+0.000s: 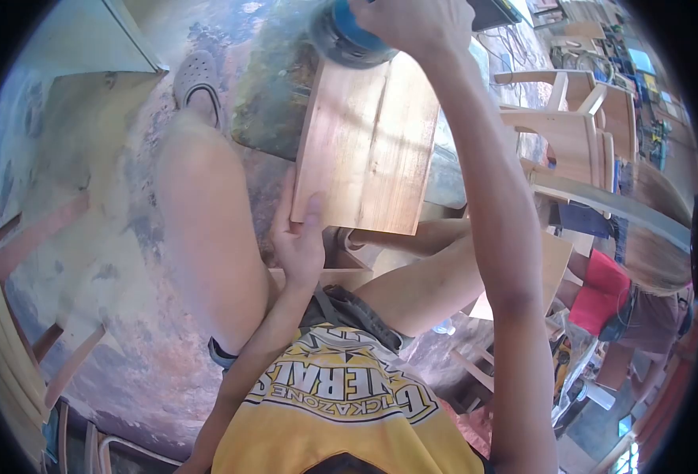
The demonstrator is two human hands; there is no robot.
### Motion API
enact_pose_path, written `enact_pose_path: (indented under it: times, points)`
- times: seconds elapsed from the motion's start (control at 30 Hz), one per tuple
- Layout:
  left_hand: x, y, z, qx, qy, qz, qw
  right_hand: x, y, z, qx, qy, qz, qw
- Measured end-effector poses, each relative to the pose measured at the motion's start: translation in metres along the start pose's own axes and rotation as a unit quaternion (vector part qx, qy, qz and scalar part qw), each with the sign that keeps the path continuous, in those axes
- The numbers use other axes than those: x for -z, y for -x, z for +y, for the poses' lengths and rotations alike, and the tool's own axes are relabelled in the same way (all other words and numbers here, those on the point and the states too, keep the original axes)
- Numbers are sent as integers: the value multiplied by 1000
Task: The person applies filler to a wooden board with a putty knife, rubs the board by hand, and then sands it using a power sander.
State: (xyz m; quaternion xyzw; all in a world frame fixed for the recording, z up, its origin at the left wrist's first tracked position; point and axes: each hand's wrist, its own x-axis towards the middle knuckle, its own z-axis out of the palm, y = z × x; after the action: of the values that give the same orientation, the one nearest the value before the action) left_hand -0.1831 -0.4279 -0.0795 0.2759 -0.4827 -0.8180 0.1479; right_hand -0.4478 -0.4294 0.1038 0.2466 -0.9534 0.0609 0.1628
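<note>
A pale wooden board or box with a lengthwise seam (368, 146) slants across the upper middle. My left hand (300, 241) grips its near left corner, the thumb on the top face and the fingers at the side edge. At the far end, my right hand (420, 24) is closed over a blue round-bodied power tool (350, 33), which is blurred and sits at the board's far left corner. The tool's underside is hidden.
My bare legs (206, 213) are spread either side of the board. Wooden chairs or frames (566, 134) stand at the right, with a person in red shorts (602, 292) beyond. More wooden furniture (5, 347) lines the left edge.
</note>
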Motion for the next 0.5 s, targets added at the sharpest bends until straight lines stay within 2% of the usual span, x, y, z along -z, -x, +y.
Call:
enact_pose_path:
  times: [0.1, 0.13, 0.17, 0.23, 0.3, 0.33, 0.4, 0.5]
  points:
    - [2, -1, 0, 3, 2, -10, 1000, 5, 9, 0, 1, -44, -28, 999]
    - [1, -2, 0, -1, 5, -11, 1000, 14, 21, -9, 0, -19, -51, 999]
    - [0, -2, 1, -15, -5, -11, 1000, 12, 40, -9, 40, -35, -14, 998]
    - [-2, -3, 6, -25, -13, -9, 1000, 16, 61, -21, 40, -7, -64, 997]
    - [-1, 0, 22, 60, 32, -24, 997, 19, 61, -20, 43, -48, -64, 996]
    - [-1, 1, 19, 60, 32, -23, 997, 20, 55, -20, 51, -92, -54, 993]
    - [0, 1, 14, -5, 46, -36, 998, 17, 34, -13, 6, -39, -44, 998]
    - [2, 8, 11, -34, 107, -57, 992, 17, 29, -10, -19, -11, -40, 999]
